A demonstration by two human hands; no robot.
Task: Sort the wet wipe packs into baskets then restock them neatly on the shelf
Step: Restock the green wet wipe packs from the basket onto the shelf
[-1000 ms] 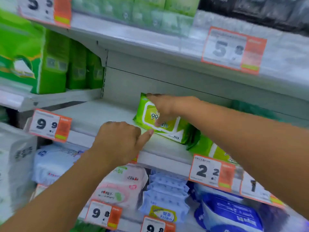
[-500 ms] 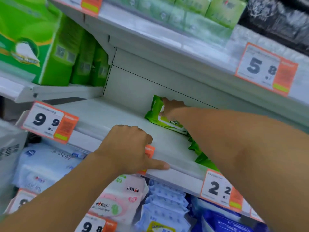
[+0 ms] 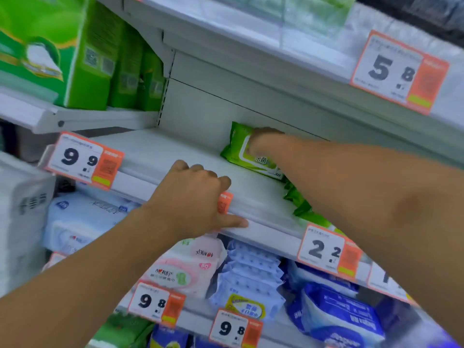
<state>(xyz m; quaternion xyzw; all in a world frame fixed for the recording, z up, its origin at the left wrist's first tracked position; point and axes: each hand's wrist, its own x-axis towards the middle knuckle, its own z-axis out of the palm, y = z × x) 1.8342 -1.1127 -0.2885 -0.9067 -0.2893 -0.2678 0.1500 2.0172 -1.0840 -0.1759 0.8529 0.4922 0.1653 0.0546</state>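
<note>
White shelf [image 3: 175,156] mostly bare; right hand [image 3: 263,141] pressing green wipe pack [image 3: 241,151] toward back wall, fingers hidden, grip unclear; left hand [image 3: 193,197] curled over shelf lip; risk: shove skews pack or buckles the packs [image 3: 301,209] behind it.

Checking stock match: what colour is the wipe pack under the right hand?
Bright green with a white label panel, the wipe pack under the right hand; head view.

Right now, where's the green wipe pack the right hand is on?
Head view, centre: the green pack lies at the back of the middle shelf against the back panel, under the right hand, with more green packs just right of it.
</note>
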